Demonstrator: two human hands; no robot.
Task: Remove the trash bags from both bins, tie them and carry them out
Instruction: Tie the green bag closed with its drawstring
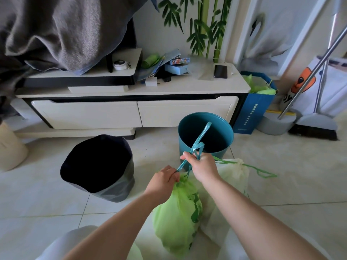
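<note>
A full green trash bag [176,218] sits on the floor between my arms, its mouth gathered. My left hand [165,180] pinches the bag's neck and the lower end of its teal drawstring [199,143]. My right hand [201,166] is closed on the same drawstring higher up, and a loop of it sticks up above my fist. Behind it lies a pale whitish trash bag [234,177], cinched shut, with a green drawstring [262,171] trailing right. The teal bin [205,132] stands bare inside. The dark grey bin [99,166] on the left shows a black interior.
A white low cabinet [131,109] runs across the back with a phone [220,71], boxes and papers on top. A blue paper bag [253,109] holding green bags, a broom [313,128] and a dustpan stand at the right. A grey blanket [56,30] hangs top left.
</note>
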